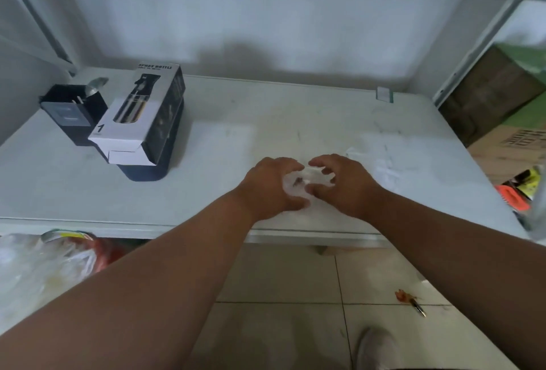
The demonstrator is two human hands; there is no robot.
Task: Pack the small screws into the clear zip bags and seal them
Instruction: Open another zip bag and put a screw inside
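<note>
White shelf [74, 186] against a pale wall, pretty scuffed up, with tiled floor [280, 275] below it. From the head view, both of the person's arms reach in toward the middle of the shelf. Left hand [270, 188] and right hand [344, 183] are close together with a clear zip bag [298, 182] between them, fingers of both curled in and pinching the plastic, bag sitting right at the shelf surface near the front edge. A small dark clump shows inside the bag, probably the screws [297, 182], too blurry to count. More clear bags [384, 160] lie flat just to the right of the hands. Back left there's a spray bottle box [139, 115] resting on a dark container [153, 168], and a black box [72, 112] beside that. A pen [418, 307] lies on the floor, with a grey shoe [375, 349] nearby.
</note>
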